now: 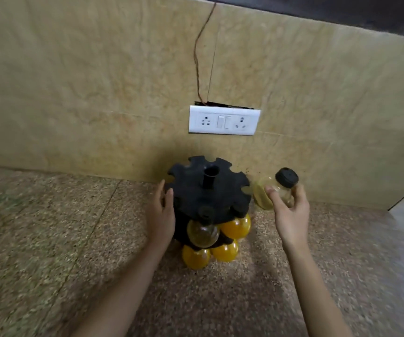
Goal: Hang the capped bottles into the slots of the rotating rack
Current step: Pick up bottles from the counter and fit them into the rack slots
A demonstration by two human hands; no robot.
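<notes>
While the left hand (161,216) is resting open-fingered against the left rim of the rack (220,197), the right hand (291,215) is gripping a capped bottle (276,188) just right of it. Its neck should be sliding level into the open right slot (246,190), cap uppermost.

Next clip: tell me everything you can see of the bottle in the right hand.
The bottle is clear and round-bellied, glass or plastic, with a black ribbed cap on and pale yellow contents filling part of it. It is off the counter, tilted with the cap up and to the right, close beside the right edge of the black rack. The right hand grips its belly, thumb in front, fingers behind.
</notes>
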